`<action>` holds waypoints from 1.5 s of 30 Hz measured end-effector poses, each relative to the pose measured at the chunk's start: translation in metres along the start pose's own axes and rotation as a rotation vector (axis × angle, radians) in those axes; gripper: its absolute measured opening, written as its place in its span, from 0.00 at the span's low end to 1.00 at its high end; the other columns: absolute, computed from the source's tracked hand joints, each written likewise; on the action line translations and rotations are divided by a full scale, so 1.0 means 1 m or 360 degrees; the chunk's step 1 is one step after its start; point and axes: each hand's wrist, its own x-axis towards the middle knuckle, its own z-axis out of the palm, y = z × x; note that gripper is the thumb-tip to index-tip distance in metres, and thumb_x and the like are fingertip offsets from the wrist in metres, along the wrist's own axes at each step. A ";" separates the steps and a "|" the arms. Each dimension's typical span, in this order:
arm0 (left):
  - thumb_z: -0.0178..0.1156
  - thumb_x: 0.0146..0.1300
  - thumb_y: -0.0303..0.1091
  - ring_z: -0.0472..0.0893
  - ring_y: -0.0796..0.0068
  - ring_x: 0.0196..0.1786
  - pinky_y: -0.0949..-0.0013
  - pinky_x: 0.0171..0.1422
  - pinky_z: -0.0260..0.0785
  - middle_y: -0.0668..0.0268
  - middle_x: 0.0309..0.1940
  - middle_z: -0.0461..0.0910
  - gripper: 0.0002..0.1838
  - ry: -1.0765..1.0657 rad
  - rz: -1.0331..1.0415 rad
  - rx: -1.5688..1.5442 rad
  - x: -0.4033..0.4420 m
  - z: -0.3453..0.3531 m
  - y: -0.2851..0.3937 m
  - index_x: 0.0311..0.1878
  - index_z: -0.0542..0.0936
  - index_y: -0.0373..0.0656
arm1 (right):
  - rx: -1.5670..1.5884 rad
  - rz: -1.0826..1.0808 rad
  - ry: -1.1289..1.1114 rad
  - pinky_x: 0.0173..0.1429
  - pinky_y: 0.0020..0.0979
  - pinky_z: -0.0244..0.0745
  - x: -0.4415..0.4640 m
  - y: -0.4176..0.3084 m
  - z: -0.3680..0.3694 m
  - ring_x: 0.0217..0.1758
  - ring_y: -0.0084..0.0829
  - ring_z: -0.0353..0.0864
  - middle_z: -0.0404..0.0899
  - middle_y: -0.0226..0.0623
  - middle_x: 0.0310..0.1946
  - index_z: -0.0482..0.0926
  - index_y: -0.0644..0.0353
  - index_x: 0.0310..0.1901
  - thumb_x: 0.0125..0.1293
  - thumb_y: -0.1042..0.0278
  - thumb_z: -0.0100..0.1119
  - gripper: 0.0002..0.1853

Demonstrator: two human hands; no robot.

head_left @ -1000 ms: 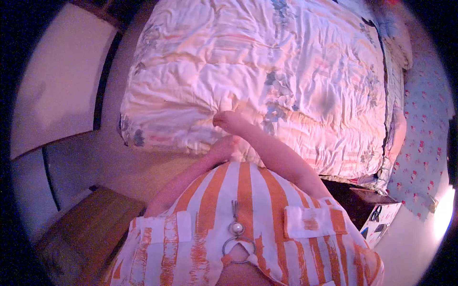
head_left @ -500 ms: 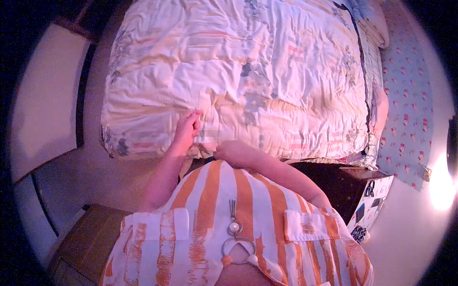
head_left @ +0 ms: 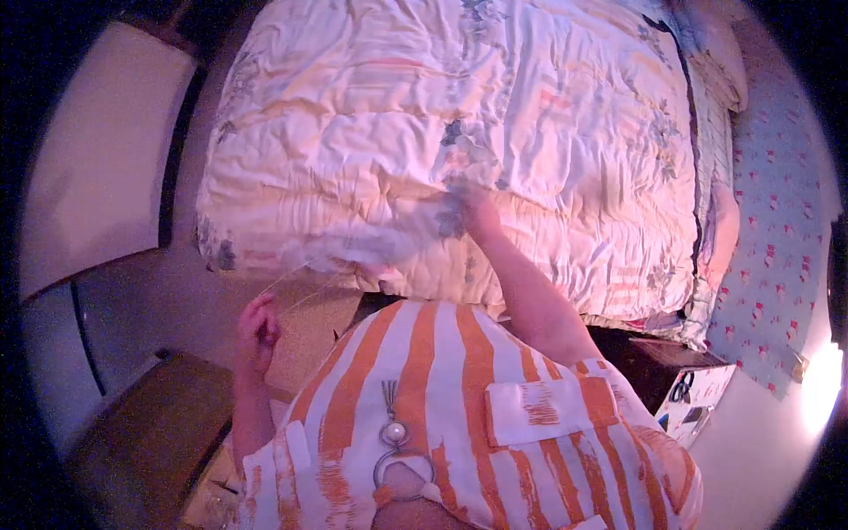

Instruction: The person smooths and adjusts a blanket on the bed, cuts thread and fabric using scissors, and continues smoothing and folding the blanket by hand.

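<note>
Left hand [head_left: 256, 332], bare and apart from the bedding, at the lower left: its fingers are curled into a narrow shape, and two thin pale lines [head_left: 287, 279] run from near it toward the bed. Whether it grips them, I cannot tell. Right hand [head_left: 481, 212], blurred, is on or just above the bedding near the centre; its fingers are too smeared to show a grip. Between the hands spreads a hazy whitish patch [head_left: 380, 243], perhaps loose material

Beneath and beyond lies a thick white quilted comforter [head_left: 574, 168] with grey-blue flowers and pink stripes, wrinkled across the bed, its near edge just in front of the wearer's orange-and-white striped shirt [head_left: 428, 353]

My judgement of the risks: a hard pull by either hand could bunch the comforter or drag its edge askew, and the thin lines, if they are threads, could snag on curled fingers or snap

Counted: two hands, one comforter, two thin lines, one hazy patch, one shirt, one round pearl-like pendant [head_left: 394, 432], one brown wooden piece of furniture [head_left: 146, 433] at lower left, one blue sheet with red flowers [head_left: 768, 221] at right, one bright light [head_left: 823, 389] at the right edge
</note>
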 end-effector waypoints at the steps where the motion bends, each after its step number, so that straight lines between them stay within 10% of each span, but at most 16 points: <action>1: 0.52 0.54 0.31 0.66 0.82 0.22 0.78 0.26 0.57 0.70 0.21 0.69 0.12 0.0243 -0.0002 0.0004 -0.002 -0.032 -0.024 0.42 0.73 0.39 | 0.0017 -0.0012 -0.0005 0.46 0.36 0.67 0.001 0.000 0.001 0.42 0.43 0.73 0.75 0.44 0.39 0.76 0.54 0.42 0.52 0.68 0.50 0.14; 8: 0.52 0.50 0.31 0.70 0.73 0.30 0.71 0.35 0.61 0.64 0.28 0.72 0.13 0.1323 -0.0188 0.0742 -0.047 -0.174 -0.185 0.40 0.74 0.39 | -0.0352 0.0121 -0.0404 0.48 0.38 0.66 0.010 0.000 -0.005 0.45 0.42 0.71 0.73 0.43 0.39 0.74 0.52 0.42 0.52 0.50 0.53 0.19; 14: 0.53 0.46 0.30 0.74 0.66 0.36 0.64 0.43 0.65 0.60 0.33 0.75 0.14 0.0949 0.0257 0.1793 0.015 -0.044 -0.204 0.38 0.74 0.39 | -0.0308 -0.0244 -0.0467 0.41 0.41 0.66 0.025 0.053 0.032 0.36 0.46 0.72 0.73 0.45 0.34 0.75 0.57 0.35 0.45 0.41 0.57 0.26; 16: 0.51 0.46 0.25 0.73 0.60 0.46 0.65 0.52 0.62 0.56 0.42 0.75 0.17 0.0729 0.0199 0.1646 0.029 0.087 -0.101 0.43 0.74 0.38 | -0.0162 -0.0393 -0.0582 0.39 0.42 0.65 0.025 0.067 0.039 0.33 0.47 0.72 0.73 0.47 0.33 0.75 0.58 0.33 0.44 0.42 0.58 0.25; 18: 0.54 0.46 0.28 0.75 0.63 0.42 0.66 0.48 0.65 0.59 0.36 0.77 0.16 0.0290 0.0069 0.1384 0.053 0.175 -0.051 0.42 0.74 0.39 | 0.0142 -0.0272 -0.0513 0.33 0.35 0.65 0.020 0.050 0.015 0.30 0.39 0.68 0.68 0.45 0.24 0.71 0.61 0.22 0.39 0.64 0.59 0.11; 21: 0.51 0.52 0.33 0.74 0.75 0.38 0.71 0.44 0.65 0.63 0.33 0.76 0.12 -0.0430 0.0657 0.0815 0.094 0.259 -0.058 0.37 0.75 0.36 | 0.0820 0.0071 -0.0792 0.32 0.30 0.63 0.014 0.035 -0.020 0.28 0.30 0.66 0.65 0.38 0.22 0.68 0.62 0.20 0.40 0.66 0.58 0.10; 23: 0.50 0.53 0.34 0.73 0.77 0.33 0.71 0.39 0.65 0.65 0.28 0.76 0.11 -0.0638 0.0489 0.0643 0.110 0.308 -0.063 0.34 0.75 0.36 | 0.1056 0.0207 -0.0762 0.32 0.27 0.62 0.006 0.024 -0.036 0.28 0.27 0.64 0.64 0.34 0.22 0.67 0.62 0.19 0.41 0.68 0.57 0.10; 31: 0.50 0.55 0.35 0.71 0.81 0.27 0.76 0.30 0.62 0.71 0.24 0.74 0.11 -0.0639 -0.0108 0.0088 0.134 0.340 -0.097 0.29 0.76 0.38 | 0.1162 0.0187 -0.0846 0.42 0.23 0.66 -0.024 0.019 -0.066 0.36 0.22 0.69 0.71 0.30 0.32 0.73 0.62 0.34 0.49 0.75 0.54 0.09; 35: 0.48 0.56 0.32 0.72 0.80 0.28 0.77 0.28 0.61 0.68 0.27 0.75 0.09 -0.0623 -0.0462 -0.0738 0.099 0.354 -0.063 0.32 0.75 0.38 | 0.0902 -0.0141 -0.0680 0.46 0.33 0.67 -0.023 -0.012 -0.084 0.40 0.39 0.73 0.72 0.41 0.34 0.75 0.59 0.38 0.50 0.69 0.56 0.12; 37: 0.49 0.55 0.28 0.71 0.80 0.26 0.77 0.25 0.60 0.66 0.28 0.74 0.06 -0.0693 0.0682 0.0209 0.136 0.344 -0.125 0.33 0.74 0.39 | 0.0716 0.0034 -0.0631 0.44 0.31 0.68 -0.026 -0.002 -0.083 0.38 0.37 0.74 0.74 0.40 0.34 0.74 0.58 0.39 0.50 0.70 0.56 0.12; 39: 0.47 0.57 0.28 0.67 0.78 0.22 0.79 0.21 0.56 0.67 0.24 0.71 0.05 -0.0484 -0.0802 -0.1276 0.112 0.359 -0.080 0.31 0.72 0.40 | 0.0594 0.0065 -0.0674 0.44 0.29 0.68 -0.026 0.013 -0.080 0.37 0.35 0.75 0.75 0.41 0.34 0.74 0.58 0.41 0.51 0.71 0.54 0.13; 45: 0.50 0.56 0.29 0.64 0.81 0.20 0.76 0.21 0.56 0.72 0.19 0.68 0.04 -0.0481 -0.0372 -0.0802 0.100 0.361 -0.090 0.29 0.71 0.40 | 0.0968 0.0113 -0.0771 0.43 0.22 0.66 -0.020 0.022 -0.077 0.34 0.20 0.71 0.73 0.28 0.29 0.74 0.61 0.38 0.49 0.78 0.51 0.12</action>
